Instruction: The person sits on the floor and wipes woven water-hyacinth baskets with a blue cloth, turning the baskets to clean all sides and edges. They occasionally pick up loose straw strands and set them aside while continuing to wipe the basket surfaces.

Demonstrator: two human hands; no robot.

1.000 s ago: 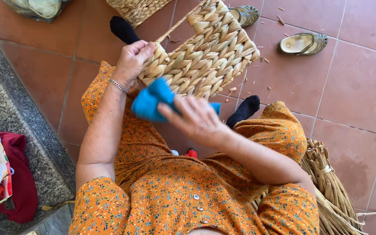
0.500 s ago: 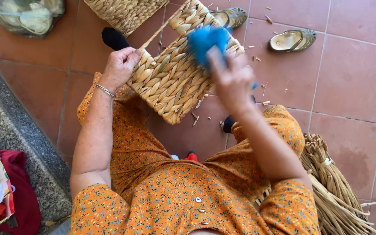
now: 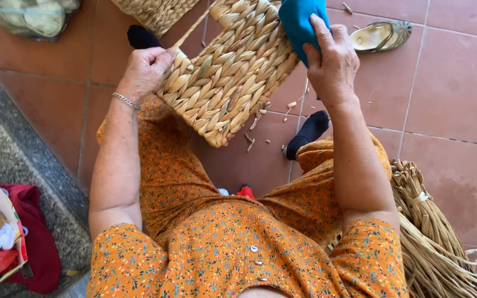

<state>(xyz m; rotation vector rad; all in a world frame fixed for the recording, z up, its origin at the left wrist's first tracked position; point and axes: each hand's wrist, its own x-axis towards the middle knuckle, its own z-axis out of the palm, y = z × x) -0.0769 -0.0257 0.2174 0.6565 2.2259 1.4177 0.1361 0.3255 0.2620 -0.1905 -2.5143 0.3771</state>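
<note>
1. Head view: left hand (image 3: pixel 144 69) at 10 o'clock, fingers clenched on the near-left edge of the woven basket (image 3: pixel 230 72), which is held tilted above the tiled floor (image 3: pixel 448 127).
2. Right hand (image 3: pixel 332 60) at 1 o'clock, fingers grasping a blue cloth (image 3: pixel 299 22), pressed against the basket's right side.
3. Basket sits top centre, between both hands, over the knees of the orange floral dress (image 3: pixel 227 248).
4. Straw scraps (image 3: pixel 255 138) on the floor under the basket.
5. Sandal (image 3: pixel 382 36) at 2 o'clock, straw bundle (image 3: pixel 432 232) at 4 o'clock.
6. Second woven piece (image 3: pixel 155 14) at 12 o'clock, near the basket.
</note>
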